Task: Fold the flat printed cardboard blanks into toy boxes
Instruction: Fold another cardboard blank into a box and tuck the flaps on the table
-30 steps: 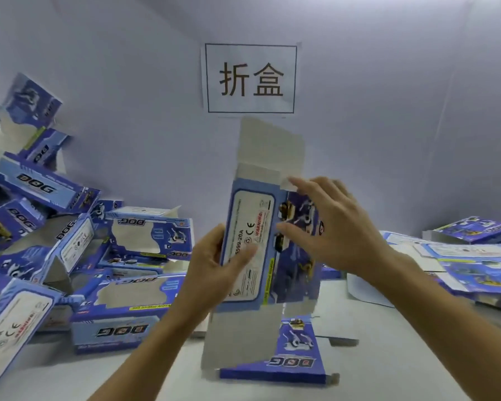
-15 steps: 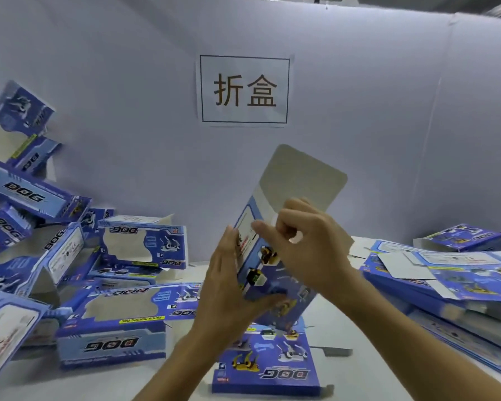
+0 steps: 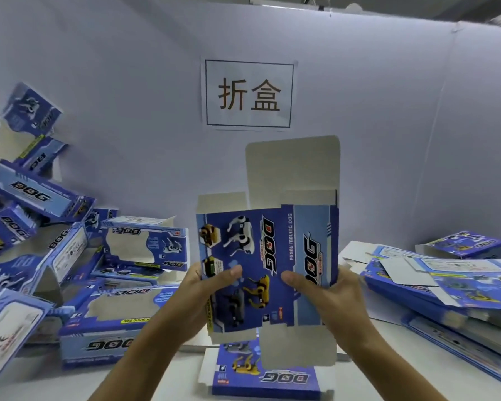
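I hold a printed cardboard blank [image 3: 268, 267] upright in front of me, above the counter [image 3: 394, 369]. My left hand [image 3: 198, 299] grips its left edge, thumb pressed flat on the printed face and the other fingers hidden behind the card. My right hand [image 3: 330, 302] grips the right side the same way, thumb on the front near the big "DOG" lettering, the rest of the fingers curled behind. The blank's printed side faces me, with plain grey flaps sticking up above my hands and another hanging down below my right hand.

Directly beneath my hands another flat blank [image 3: 265, 371] lies on the counter. To the left of my left hand sits a heap of folded toy boxes [image 3: 104, 287], tumbled at all angles. To the right of my right hand is a stack of flat blanks [image 3: 446, 285]. On the wall beyond my hands hangs a paper sign [image 3: 248, 94] with two characters.
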